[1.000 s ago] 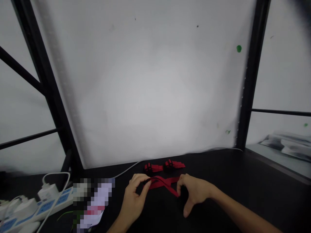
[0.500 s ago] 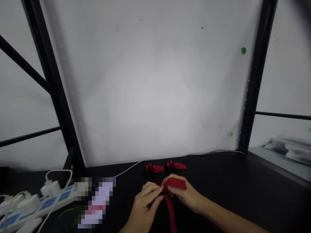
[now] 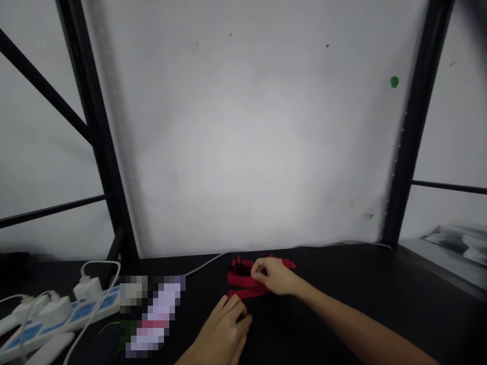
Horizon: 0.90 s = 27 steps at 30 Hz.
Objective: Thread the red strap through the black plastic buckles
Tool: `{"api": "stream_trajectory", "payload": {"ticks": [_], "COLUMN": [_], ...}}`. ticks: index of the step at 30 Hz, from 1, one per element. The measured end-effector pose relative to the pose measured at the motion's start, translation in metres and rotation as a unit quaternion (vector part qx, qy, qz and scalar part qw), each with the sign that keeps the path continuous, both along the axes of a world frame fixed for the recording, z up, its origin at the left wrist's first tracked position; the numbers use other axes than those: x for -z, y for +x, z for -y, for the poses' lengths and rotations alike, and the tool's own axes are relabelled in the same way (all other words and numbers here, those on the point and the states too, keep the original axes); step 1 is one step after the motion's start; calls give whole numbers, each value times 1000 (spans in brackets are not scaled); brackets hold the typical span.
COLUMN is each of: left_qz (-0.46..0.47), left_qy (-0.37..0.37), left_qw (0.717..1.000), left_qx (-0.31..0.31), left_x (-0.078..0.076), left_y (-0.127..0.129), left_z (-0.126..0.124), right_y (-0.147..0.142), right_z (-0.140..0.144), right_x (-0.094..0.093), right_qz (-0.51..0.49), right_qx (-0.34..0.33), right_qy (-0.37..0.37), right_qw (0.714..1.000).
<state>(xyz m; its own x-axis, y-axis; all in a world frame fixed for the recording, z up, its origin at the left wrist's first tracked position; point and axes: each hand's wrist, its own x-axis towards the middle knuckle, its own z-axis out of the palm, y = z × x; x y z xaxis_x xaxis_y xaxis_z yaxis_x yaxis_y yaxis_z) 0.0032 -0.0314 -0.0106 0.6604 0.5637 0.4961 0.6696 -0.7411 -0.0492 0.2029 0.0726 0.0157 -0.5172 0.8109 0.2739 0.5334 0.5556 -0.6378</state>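
Note:
A red strap [image 3: 241,280] lies folded on the black tabletop, with its lower run [image 3: 249,293] nearest me. My right hand [image 3: 277,276] is over its right part, thumb and index finger pinched together at the strap and covering part of it. My left hand [image 3: 228,324] rests just below the strap's left end, fingers curled; what they may hold is hidden. Behind the folded strap lies a rolled red strap with a black buckle [image 3: 238,264]. Another red strap [image 3: 287,263] shows beyond my right hand, mostly covered by it.
To the left are a white power strip [image 3: 63,324] with white plugs and cables, and a pixelated lilac item [image 3: 163,304]. A white cable [image 3: 207,262] runs along the wall [image 3: 251,152]. Black frame posts stand at both sides; plastic-wrapped items [image 3: 460,241] lie far right.
My right hand has moved away from my left, up towards the rolled straps. The strap held between both hands now lies folded on the table. The camera view has shifted slightly.

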Motion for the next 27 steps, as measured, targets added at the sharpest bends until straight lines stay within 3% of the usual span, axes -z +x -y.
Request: {"api": "stream_trajectory", "payload": {"ticks": [3, 5, 11, 15, 18, 22, 27], "left_qz": [-6, -6, 106, 197, 235, 282, 311], "left_qy": [1, -21, -93, -90, -84, -58, -19], "left_qw": [1000, 1000, 988, 973, 964, 954, 947], "left_qx": [-9, -18, -59, -84, -88, -89, -77], "left_x": [3, 2, -8, -7, -4, 0, 1], "left_y": [1, 0, -5, -15, -23, -25, -18], "left_z": [2, 2, -9, -24, -32, -37, -32], "right_y": [-6, -7, -26, -44, -47, -32, -7], "right_z": [11, 14, -18, -52, -61, -46, -4], "right_x": [21, 26, 2, -11, -16, -30, -37], "right_qz": [58, 85, 136, 160, 161, 120, 35], "right_qx": [7, 17, 55, 13, -14, -27, -94], "right_qy": [36, 60, 104, 83, 83, 108, 115], "right_qw": [998, 994, 984, 983, 983, 986, 988]}}
